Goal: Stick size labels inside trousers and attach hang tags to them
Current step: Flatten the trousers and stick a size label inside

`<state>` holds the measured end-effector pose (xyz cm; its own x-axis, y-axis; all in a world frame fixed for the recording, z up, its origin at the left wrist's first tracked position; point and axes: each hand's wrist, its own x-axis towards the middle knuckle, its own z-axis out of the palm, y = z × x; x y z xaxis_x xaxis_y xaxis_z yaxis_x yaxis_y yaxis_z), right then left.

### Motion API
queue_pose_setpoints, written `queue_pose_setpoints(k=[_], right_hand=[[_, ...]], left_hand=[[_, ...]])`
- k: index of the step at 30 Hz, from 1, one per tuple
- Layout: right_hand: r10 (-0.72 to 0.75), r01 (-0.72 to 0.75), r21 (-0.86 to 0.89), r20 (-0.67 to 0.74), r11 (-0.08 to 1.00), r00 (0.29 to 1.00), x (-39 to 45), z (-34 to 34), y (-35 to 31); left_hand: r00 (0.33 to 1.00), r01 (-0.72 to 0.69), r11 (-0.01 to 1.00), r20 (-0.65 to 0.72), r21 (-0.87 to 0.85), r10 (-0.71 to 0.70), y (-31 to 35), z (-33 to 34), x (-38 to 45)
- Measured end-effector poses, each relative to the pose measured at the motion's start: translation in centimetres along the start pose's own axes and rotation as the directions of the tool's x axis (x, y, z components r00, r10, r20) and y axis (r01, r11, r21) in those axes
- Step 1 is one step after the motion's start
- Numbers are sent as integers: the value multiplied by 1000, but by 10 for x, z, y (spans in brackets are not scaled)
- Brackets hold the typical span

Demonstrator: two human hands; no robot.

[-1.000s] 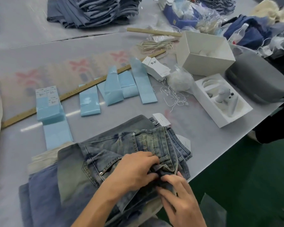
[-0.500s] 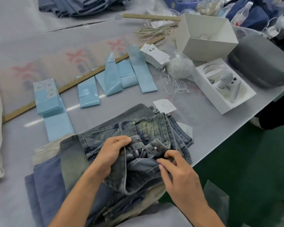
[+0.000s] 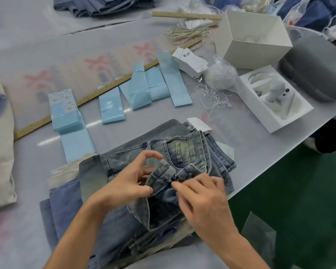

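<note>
Since a moment ago the left hand [image 3: 124,183] has loosened, now pinching the jeans [image 3: 182,162] waistband between thumb and fingers, index raised. The right hand [image 3: 204,199], blurred, pinches denim at the fly. The jeans top a stack near the table edge [image 3: 275,162]; label strips [image 3: 111,105] lie beyond.

Both hands on top jeans [image 3: 192,152] of stack at bench [image 3: 260,148] edge: left hand [image 3: 124,183] pinches opened waistband, right hand [image 3: 204,197] fingers at fly.
</note>
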<state>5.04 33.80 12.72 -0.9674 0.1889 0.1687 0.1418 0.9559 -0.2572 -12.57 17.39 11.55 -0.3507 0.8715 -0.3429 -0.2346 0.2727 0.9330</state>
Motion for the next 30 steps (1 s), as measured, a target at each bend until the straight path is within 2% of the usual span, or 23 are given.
queue_pose_setpoints(k=[1,2,4,5,6,7,8,10,11,12,13,15,16,19,23,27,29,30], right_hand=[[-45,45,-8,20,999,999,4,2,-5],[-71,72,-21,42,997,997,8,4,-8],[-45,47,-32,60,998,997,16,4,-7],[-14,16,-30,67,999,998,20,2,-6],[8,-6,-32,79,999,997,22,0,-5],[13,-9,-44,93,999,996,22,-1,-6],[0,6,-61,102,998,995,22,-1,-7],[-52,61,-79,114,995,992,19,2,-14],[-75,84,-78,112,993,991,18,4,-18],[-92,100,-74,106,992,990,18,6,-21],[-96,103,-65,98,993,991,19,6,-23],[-71,73,-31,58,997,996,19,5,-25],[-50,50,-10,30,999,998,20,5,-25],[-11,11,21,6,1000,1000,18,5,-21],[22,-23,46,27,999,999,16,6,-17],[39,-39,99,5,994,999,14,7,-18],[133,-124,153,-48,980,990,13,4,-11],[197,-183,168,-76,969,977,14,1,-5]], left_hand=[[999,3,972,-48,236,8,6,4,-3],[995,28,891,-94,454,17,11,9,-7],[975,157,613,-221,774,29,16,20,-16],[952,254,490,-304,834,23,15,22,-19],[925,338,429,-379,838,11,11,19,-22],[905,388,425,-426,818,-6,6,15,-24],[895,397,498,-445,771,-24,-1,9,-27],[885,321,767,-465,555,-34,-14,5,-28],[872,245,900,-489,361,-42,-17,6,-28],[854,171,975,-514,139,-76,-19,8,-27],[845,109,992,-519,-66,-127,-21,9,-26],[864,36,925,-453,-378,-219,-23,9,-27],[880,21,882,-411,-471,-240,-23,8,-28],[901,-20,785,-352,-619,-254,-22,1,-28],[914,-62,695,-320,-716,-248,-16,4,-21],[911,-86,649,-323,-756,-256,-11,6,-14],[887,-65,689,-358,-722,-291,-11,8,-14],[853,-28,776,-419,-630,-310,-11,7,-13]])
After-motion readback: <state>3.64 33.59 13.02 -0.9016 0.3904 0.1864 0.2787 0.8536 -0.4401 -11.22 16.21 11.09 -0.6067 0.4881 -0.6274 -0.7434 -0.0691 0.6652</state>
